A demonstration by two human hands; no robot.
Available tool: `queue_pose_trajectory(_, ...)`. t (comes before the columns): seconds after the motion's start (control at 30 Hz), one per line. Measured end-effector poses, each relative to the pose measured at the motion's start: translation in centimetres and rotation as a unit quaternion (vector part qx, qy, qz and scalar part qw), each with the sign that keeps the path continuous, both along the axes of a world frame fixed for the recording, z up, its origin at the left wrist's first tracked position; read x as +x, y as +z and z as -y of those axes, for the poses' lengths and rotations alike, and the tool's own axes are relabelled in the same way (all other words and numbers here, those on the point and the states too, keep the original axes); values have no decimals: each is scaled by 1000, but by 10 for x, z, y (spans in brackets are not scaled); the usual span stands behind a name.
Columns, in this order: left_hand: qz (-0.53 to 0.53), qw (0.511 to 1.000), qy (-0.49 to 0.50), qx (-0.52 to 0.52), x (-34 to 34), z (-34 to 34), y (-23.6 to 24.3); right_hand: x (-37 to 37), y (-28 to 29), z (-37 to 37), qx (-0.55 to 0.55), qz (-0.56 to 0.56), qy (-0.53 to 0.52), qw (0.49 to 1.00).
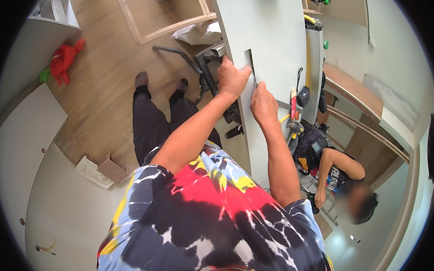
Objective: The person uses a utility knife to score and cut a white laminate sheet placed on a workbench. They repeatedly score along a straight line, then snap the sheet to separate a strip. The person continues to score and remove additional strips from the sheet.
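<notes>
A long white panel (278, 37) lies in front of me, with a narrow dark slot (250, 56) cut in it near its left edge. My left hand (232, 78) is closed over that edge, its fingers curled by the side and its thumb close to the slot. My right hand (264, 104) is closed on a thin dark tool (255, 80) that points up to the lower end of the slot; its kind is too small to make out. Beside my left hand a silver metal piece (219, 50) sits against the panel's edge.
A black metal stand (207, 78) is under the panel's left side. Right of the panel lie a yellow-grey power drill (296, 130) and a black battery (303, 96). A co-worker (342, 171) crouches at the lower right. A wooden frame (175, 28) lies on the floor (97, 64).
</notes>
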State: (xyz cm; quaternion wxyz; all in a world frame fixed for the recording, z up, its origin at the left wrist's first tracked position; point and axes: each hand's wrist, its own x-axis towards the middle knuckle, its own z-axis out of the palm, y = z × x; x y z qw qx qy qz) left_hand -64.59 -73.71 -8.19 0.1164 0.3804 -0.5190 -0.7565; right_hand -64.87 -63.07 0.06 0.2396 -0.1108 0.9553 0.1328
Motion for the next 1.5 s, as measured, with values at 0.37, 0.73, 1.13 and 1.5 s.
queue_pose_trajectory(0.37, 28, 999, -22, 6, 0, 4, 5, 7, 2, -16, -40, -6, 18, 999)
queue_pose_trajectory(0.73, 16, 1000, -7, -18, -1, 3, 5, -1, -3, -21, -71, -7, 38, 997)
queue_pose_trajectory(1.13, 33, 999, -18, -14, 1, 0, 3, -2, -4, -26, -59, 16, 20, 998)
queue_pose_trajectory(1.5, 15, 1000, -4, -7, 0, -2, 1, 12, -3, -26, -23, -2, 5, 1000)
